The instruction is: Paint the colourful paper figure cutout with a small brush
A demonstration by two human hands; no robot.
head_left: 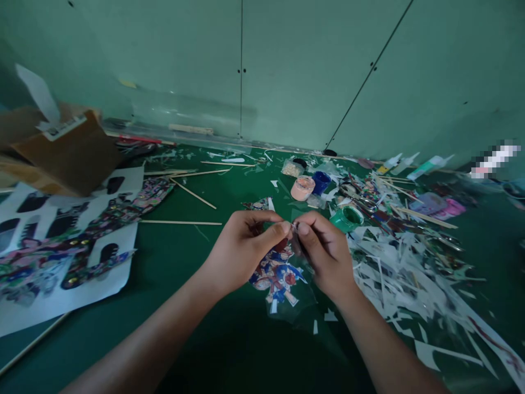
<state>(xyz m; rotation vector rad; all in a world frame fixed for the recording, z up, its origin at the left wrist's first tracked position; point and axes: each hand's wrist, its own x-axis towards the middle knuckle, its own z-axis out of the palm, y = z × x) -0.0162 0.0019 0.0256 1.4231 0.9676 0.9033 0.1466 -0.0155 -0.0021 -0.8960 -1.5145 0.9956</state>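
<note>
My left hand (246, 246) is closed, its thumb and forefinger pinched together in front of me. Tip to tip with it, my right hand (324, 251) pinches the edge of a thin clear plastic film (305, 298). A patterned paper cutout (283, 273) in blue, red and white hangs just below the fingertips, against the film. My left fingers grip the upper part of this cutout, though they hide much of it. Another dark printed piece (258, 204) lies right behind my left hand.
Paint pots in peach (302, 187), blue (321, 181) and green (346, 218) stand ahead. White paper scraps (389, 273), scissors (359, 200) and glue bottles (430, 166) cover the right. Left are a cardboard box (69, 156), a white sheet (118, 276) with patterned pieces, and thin sticks (180, 222).
</note>
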